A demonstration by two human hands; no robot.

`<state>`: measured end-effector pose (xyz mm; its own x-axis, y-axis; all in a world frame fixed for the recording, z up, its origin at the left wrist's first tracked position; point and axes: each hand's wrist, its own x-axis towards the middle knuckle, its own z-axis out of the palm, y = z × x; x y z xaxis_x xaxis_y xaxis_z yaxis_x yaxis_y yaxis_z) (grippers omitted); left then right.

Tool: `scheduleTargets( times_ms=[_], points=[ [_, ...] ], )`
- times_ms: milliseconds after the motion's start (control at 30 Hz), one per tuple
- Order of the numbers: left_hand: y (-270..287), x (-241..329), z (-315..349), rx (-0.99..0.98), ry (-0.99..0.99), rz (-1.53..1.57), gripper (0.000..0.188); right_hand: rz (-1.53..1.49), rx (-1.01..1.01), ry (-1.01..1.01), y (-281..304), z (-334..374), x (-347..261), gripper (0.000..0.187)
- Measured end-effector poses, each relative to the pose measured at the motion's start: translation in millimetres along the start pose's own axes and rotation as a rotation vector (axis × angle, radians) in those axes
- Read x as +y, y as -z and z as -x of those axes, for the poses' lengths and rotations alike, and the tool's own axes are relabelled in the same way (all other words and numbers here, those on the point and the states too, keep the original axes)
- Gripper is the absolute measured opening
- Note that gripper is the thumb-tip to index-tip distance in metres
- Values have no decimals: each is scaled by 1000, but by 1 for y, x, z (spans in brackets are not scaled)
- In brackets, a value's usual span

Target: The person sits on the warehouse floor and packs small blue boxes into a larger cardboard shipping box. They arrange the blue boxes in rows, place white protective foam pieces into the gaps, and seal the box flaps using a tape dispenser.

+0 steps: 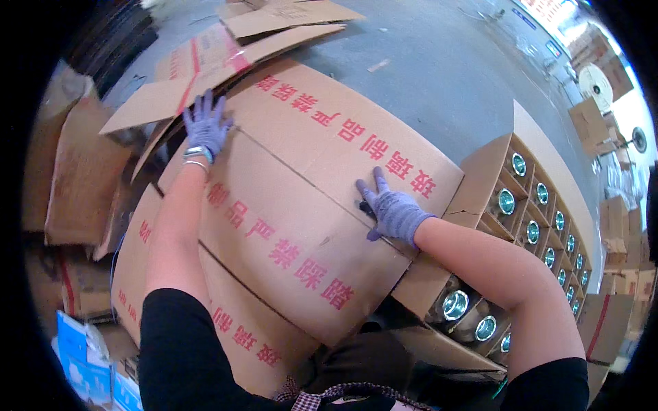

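Observation:
Before me lies a closed cardboard box (295, 205) with red printing, its top flaps meeting along a seam. My left hand (207, 127), in a purple-grey knit glove, rests with spread fingers at the box's far left edge. My right hand (397, 216), gloved alike, presses on the top near the right end of the seam. Two of its fingers stretch out, while a small black object (368, 207) shows tucked under the others; its kind cannot be made out. To the right stands an open carton (473, 175) with cardboard dividers and several glass jars (506, 201) with shiny greenish rims.
Loose, partly flattened cardboard (233, 61) lies beyond my left hand. Another printed box (240, 329) sits close to my body. Brown cartons (86, 171) stand at the left, above blue-and-white packs (82, 363). Grey floor (418, 68) stretches ahead, with stacked boxes (593, 127) far right.

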<state>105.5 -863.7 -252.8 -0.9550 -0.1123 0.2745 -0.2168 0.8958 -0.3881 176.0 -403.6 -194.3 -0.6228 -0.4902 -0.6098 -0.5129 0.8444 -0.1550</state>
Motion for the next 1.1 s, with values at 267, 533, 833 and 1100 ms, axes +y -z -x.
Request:
scheduleTargets(
  times_ms=[267,533,833,1100],
  points=[
    [-97,15,-87,-267,49,71,69,-50,-42,-7,3,-3,7,115],
    [-201,19,-175,-136,196,454,71,-91,-66,-17,10,-10,9,115],
    [-136,55,-117,20,-10,491,74,-79,-20,-50,6,-7,5,116],
    [76,169,127,153,-435,794,46,-97,46,-70,0,-5,4,116]
  ],
)
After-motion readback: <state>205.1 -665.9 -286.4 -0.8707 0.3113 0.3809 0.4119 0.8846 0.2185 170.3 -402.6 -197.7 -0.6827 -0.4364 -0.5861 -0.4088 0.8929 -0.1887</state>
